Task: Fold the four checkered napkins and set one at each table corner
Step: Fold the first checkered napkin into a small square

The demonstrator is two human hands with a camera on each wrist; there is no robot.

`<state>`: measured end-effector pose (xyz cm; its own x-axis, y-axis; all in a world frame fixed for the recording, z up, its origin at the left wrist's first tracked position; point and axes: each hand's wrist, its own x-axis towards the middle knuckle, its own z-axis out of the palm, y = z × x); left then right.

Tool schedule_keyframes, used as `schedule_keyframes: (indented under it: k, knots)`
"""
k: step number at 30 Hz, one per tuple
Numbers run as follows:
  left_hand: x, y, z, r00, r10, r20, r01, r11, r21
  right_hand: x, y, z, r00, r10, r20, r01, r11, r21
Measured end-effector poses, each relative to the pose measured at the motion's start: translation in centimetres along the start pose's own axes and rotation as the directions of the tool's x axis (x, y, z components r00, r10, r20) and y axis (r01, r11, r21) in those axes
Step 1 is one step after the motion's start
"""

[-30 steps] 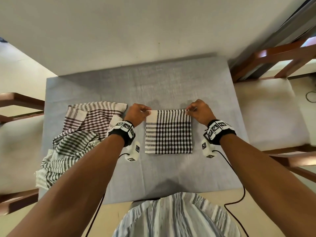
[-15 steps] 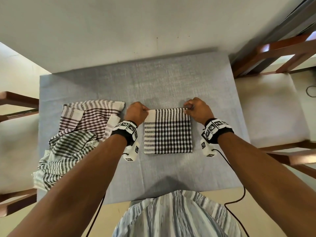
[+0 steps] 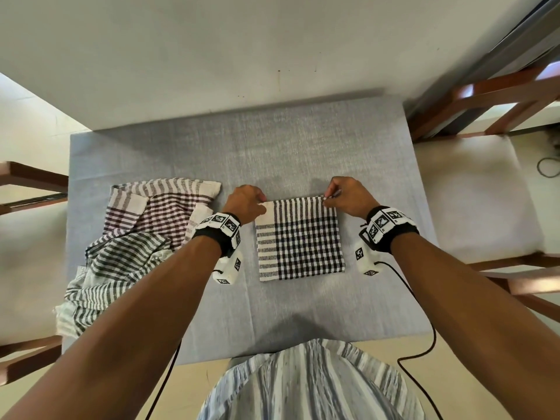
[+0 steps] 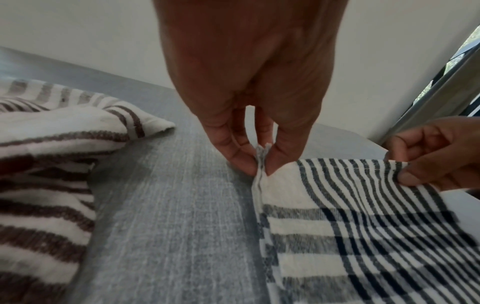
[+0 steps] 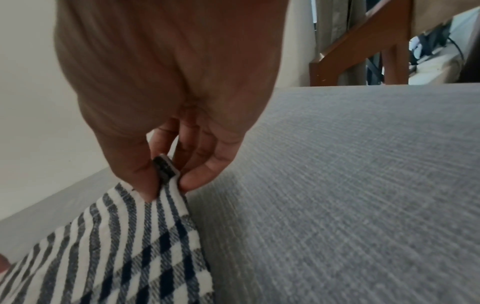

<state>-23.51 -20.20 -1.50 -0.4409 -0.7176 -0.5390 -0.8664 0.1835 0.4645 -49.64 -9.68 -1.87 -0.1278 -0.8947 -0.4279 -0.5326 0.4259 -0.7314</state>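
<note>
A black-and-white checkered napkin (image 3: 300, 237) lies folded into a square in the middle of the grey table (image 3: 272, 153). My left hand (image 3: 247, 201) pinches its far left corner (image 4: 261, 162) between thumb and fingers. At the far right corner (image 5: 166, 170) my right hand (image 3: 345, 197) pinches the cloth the same way, lifting that edge a little. The napkin (image 4: 363, 236) stretches between both hands in the left wrist view. A brown checkered napkin (image 3: 157, 207) and a grey striped one (image 3: 115, 268) lie crumpled at the table's left side.
Wooden chairs with pale cushions stand to the left (image 3: 27, 237) and right (image 3: 472, 201) of the table. A white wall (image 3: 242, 50) runs just behind the far edge. Cables (image 3: 424, 328) hang from both wrist cameras over the near edge.
Both hands keep pinching the napkin's far corners. The hands and cloth have barely shifted; the view itself has drifted slightly.
</note>
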Motion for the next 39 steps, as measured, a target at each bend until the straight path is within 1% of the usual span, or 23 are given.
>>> schedule_keyframes:
  k: [4, 8, 11, 15, 17, 19, 21, 24, 25, 27, 29, 31, 33, 35, 37, 39]
  knots:
    - [-0.4, 0.0, -0.8, 0.998, 0.024, 0.06, -0.022, 0.999, -0.027, -0.3, -0.5, -0.8, 0.998, -0.055, 0.011, 0.054, 0.996, 0.069]
    - [-1.1, 0.6, -1.9, 0.981, 0.125, 0.148, -0.124, 0.992, -0.012, -0.9, -2.4, -2.3, 0.985, -0.174, 0.001, 0.173, 0.978, 0.115]
    - [-1.4, 0.8, -2.7, 0.97, 0.203, 0.133, -0.2, 0.979, -0.033, -1.6, -4.4, -3.9, 0.973, -0.229, 0.001, 0.228, 0.971, 0.076]
    - [-2.0, 1.8, -5.3, 0.971, 0.241, 0.0, -0.239, 0.961, -0.138, -1.9, -6.1, -6.7, 0.975, -0.218, -0.029, 0.216, 0.975, -0.058]
    - [-2.5, 2.9, -7.1, 0.966, 0.251, -0.064, -0.258, 0.948, -0.187, -1.8, -6.7, -8.2, 0.967, -0.245, -0.063, 0.233, 0.96, -0.157]
    - [-2.9, 4.1, -8.8, 0.953, 0.262, -0.154, -0.289, 0.939, -0.188, -1.8, -7.3, -9.4, 0.949, -0.294, -0.114, 0.26, 0.933, -0.248]
    - [-3.3, 5.3, -10.0, 0.919, 0.272, -0.284, -0.332, 0.924, -0.19, -1.9, -7.9, -10.2, 0.914, -0.356, -0.196, 0.294, 0.911, -0.289]
    - [-4.0, 6.4, -10.4, 0.839, 0.292, -0.459, -0.413, 0.891, -0.188, -2.4, -8.0, -10.3, 0.852, -0.42, -0.312, 0.327, 0.893, -0.309]
    - [-4.3, 6.5, -10.1, 0.816, 0.307, -0.49, -0.436, 0.883, -0.173, -2.7, -7.8, -9.9, 0.832, -0.44, -0.338, 0.34, 0.885, -0.317]
    - [-4.8, 6.2, -8.8, 0.795, 0.35, -0.496, -0.469, 0.872, -0.137, -3.4, -7.0, -8.5, 0.805, -0.47, -0.362, 0.356, 0.871, -0.339]
    - [-5.4, 5.2, -6.6, 0.801, 0.383, -0.46, -0.483, 0.868, -0.118, -4.2, -5.6, -6.6, 0.822, -0.455, -0.343, 0.329, 0.87, -0.367]
    - [-6.0, 3.6, -3.9, 0.83, 0.383, -0.405, -0.464, 0.878, -0.12, -5.2, -3.8, -4.1, 0.862, -0.415, -0.291, 0.286, 0.873, -0.396]
    - [-6.8, 2.0, -0.9, 0.864, 0.376, -0.336, -0.433, 0.894, -0.114, -6.4, -1.6, -1.5, 0.911, -0.359, -0.204, 0.258, 0.88, -0.398]
    - [-7.8, 0.4, 2.1, 0.884, 0.384, -0.266, -0.42, 0.903, -0.09, -7.7, 0.3, 0.8, 0.949, -0.297, -0.103, 0.236, 0.89, -0.39]
    - [-8.9, -0.9, 4.6, 0.894, 0.405, -0.193, -0.423, 0.904, -0.06, -9.1, 1.8, 2.5, 0.966, -0.259, -0.024, 0.23, 0.893, -0.388]
    - [-9.8, -1.9, 6.7, 0.893, 0.425, -0.148, -0.435, 0.899, -0.046, -10.4, 2.8, 3.7, 0.974, -0.225, 0.023, 0.216, 0.895, -0.391]
